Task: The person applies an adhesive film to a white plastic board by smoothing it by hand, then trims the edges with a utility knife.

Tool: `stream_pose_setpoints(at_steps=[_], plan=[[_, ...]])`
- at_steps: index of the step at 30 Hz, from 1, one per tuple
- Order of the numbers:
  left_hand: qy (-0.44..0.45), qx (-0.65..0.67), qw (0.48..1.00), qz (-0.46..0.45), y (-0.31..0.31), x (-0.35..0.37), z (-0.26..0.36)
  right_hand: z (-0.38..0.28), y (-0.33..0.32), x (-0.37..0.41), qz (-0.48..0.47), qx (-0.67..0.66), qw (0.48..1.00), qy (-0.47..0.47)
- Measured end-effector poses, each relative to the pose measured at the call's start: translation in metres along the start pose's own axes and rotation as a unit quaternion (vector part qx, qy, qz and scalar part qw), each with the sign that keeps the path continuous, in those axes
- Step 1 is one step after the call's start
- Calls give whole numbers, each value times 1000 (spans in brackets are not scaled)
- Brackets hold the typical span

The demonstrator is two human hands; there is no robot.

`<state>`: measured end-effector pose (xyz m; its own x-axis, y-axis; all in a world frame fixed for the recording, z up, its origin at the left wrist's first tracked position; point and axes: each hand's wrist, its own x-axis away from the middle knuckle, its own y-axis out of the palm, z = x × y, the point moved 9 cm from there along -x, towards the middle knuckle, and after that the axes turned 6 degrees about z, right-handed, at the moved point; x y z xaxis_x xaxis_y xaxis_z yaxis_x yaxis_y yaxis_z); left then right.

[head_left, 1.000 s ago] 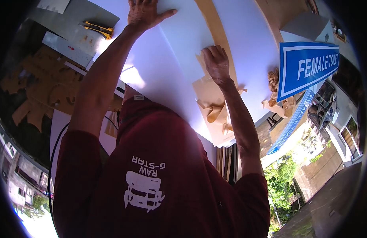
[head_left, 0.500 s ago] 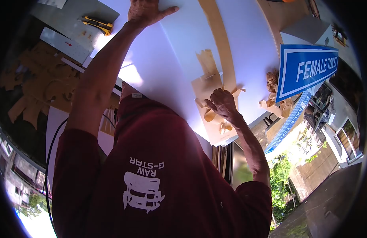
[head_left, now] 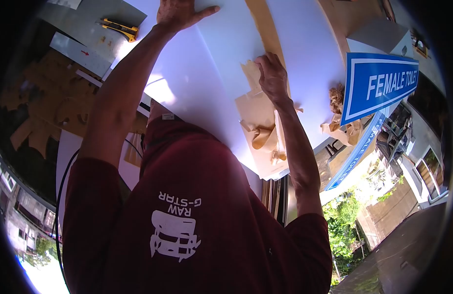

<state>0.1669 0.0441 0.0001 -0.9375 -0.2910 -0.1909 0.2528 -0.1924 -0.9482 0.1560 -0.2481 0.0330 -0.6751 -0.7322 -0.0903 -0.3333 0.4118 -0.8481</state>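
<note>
A large white sheet [head_left: 207,63] carries a long brown paper strip [head_left: 264,24] and a torn, partly curled patch of brown paper [head_left: 251,108]. My left hand [head_left: 178,13] lies flat on the sheet at the top, thumb stretched out, holding nothing. At the upper end of the torn patch, beside the long strip, my right hand [head_left: 272,73] is closed with its fingers curled together. Whatever may be between those fingers is hidden. Loose curls of paper [head_left: 265,139] stand up below it, left of my right forearm.
A yellow and black cutter [head_left: 119,29] lies on a grey board at the upper left. Blue FEMALE TOILET signs [head_left: 381,85] stand at the right, near crumpled brown paper [head_left: 346,132]. Brown paper scraps [head_left: 50,108] lie at the left, and a black cable [head_left: 60,210] hangs below them.
My right hand has moved up across the sheet, from beside the curled paper to the upper end of the torn patch. My left hand has stayed nearly still.
</note>
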Motion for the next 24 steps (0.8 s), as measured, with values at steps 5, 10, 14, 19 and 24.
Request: stream_pose_setpoints(at_steps=[5,10,14,19,24], plan=[[-4,-5,1000,-20,2,-2,-2,-5,-25,64,-88,-83,992,35],[0,-15,1000,-18,4,-2,-1,-16,-58,188,-223,-28,974,35],[11,-17,1000,18,2,0,1,13,-78,277,-187,-55,959,204],[15,-20,999,23,3,-1,2,19,-80,234,-46,-63,951,298],[21,-26,999,36,5,0,0,32,-44,162,-13,-105,925,364]])
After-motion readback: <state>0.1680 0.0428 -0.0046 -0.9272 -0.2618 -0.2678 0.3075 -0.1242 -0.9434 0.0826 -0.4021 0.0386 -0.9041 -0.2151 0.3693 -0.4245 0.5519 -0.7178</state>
